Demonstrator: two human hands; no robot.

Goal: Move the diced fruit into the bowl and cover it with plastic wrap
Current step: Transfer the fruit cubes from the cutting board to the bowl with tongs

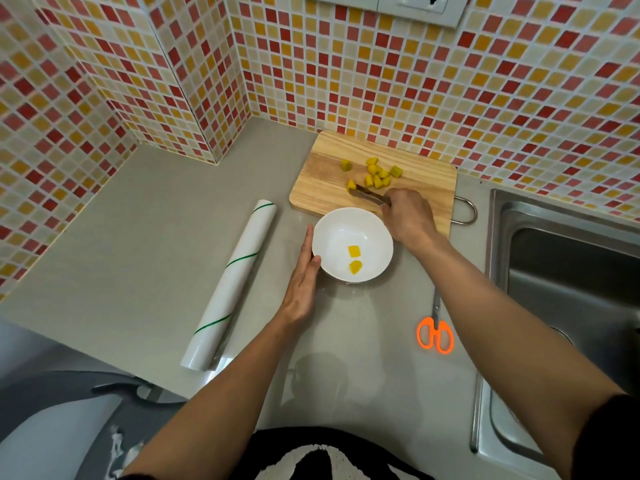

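A white bowl [363,233] stands on the grey counter with two yellow fruit cubes [354,259] inside. My left hand [303,282] lies flat against the bowl's left side, fingers straight. Behind the bowl is a wooden cutting board [329,174] carrying several yellow fruit cubes [377,174]. My right hand [410,216] holds metal tongs [369,195] whose tips close around one cube [352,185] on the board. A roll of plastic wrap [232,289] with green stripes lies on the counter to the left.
Orange-handled scissors [435,332] lie on the counter right of the bowl. A steel sink [568,289] fills the right side. Tiled walls close the corner behind the board. A power socket [420,3] is high on the wall.
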